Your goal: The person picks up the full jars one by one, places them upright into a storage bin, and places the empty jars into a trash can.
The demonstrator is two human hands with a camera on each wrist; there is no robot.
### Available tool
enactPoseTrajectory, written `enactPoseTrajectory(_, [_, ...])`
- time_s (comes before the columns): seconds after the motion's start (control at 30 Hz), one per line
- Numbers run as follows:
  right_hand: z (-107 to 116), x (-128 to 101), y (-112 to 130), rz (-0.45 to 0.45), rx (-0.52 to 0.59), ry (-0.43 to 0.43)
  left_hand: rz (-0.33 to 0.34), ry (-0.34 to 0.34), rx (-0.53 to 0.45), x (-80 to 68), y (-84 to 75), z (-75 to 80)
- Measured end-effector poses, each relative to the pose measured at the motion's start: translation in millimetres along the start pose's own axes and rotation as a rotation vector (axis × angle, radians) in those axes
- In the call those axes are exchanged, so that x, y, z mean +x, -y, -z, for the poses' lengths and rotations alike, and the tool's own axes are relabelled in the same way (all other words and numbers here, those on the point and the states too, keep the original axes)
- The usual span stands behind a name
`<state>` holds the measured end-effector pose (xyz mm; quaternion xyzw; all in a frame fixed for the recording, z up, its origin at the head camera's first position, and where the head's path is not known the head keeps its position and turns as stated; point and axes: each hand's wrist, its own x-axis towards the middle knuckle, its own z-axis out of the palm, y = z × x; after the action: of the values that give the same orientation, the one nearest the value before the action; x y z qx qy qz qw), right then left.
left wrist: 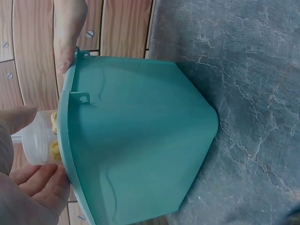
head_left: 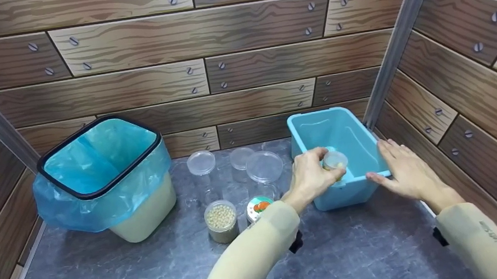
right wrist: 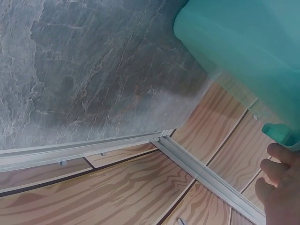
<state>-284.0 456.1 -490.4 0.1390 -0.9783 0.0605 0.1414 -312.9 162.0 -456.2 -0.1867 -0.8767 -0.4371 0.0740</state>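
Observation:
My left hand [head_left: 309, 177] grips a small clear plastic jar [head_left: 335, 159] over the front part of a blue bin [head_left: 340, 196]. In the left wrist view the jar [left wrist: 35, 143] is upended, its base up, with yellow pieces [left wrist: 55, 151] at its lower end by the bin's rim. What the pieces are I cannot tell. My right hand [head_left: 409, 172] rests on the bin's right rim, fingers extended and thumb at the front corner. The right wrist view shows its fingers [right wrist: 274, 169] beside a tab on the bin.
Left stands a bin lined with a blue bag [head_left: 100, 208]. Between the bins are a jar of pale round grains [head_left: 221, 219], a jar with a green-and-orange lid [head_left: 259, 207], and clear containers [head_left: 201, 164], one with a wide top [head_left: 264, 166]. Wood-patterned walls [head_left: 156, 84] surround the table.

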Motion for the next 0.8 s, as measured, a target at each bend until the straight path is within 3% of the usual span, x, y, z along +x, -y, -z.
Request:
enactPoseTrajectory(0.27, [1.4, 0.3, 1.5, -0.014, 0.009, 0.036, 0.012, 0.011, 0.114, -2.0, -3.6, 0.0])
enactPoseTrajectory(0.5, [3.0, 0.6, 2.4, -0.021, 0.017, 0.035, 0.029, 0.010, 0.099, -3.9, 0.2, 2.3])
enactPoseTrajectory(0.8, [2.4, -0.1, 2.7, -0.026, 0.026, 0.038, -0.044, -0.035, 0.010, -7.5, 15.3, 13.4])
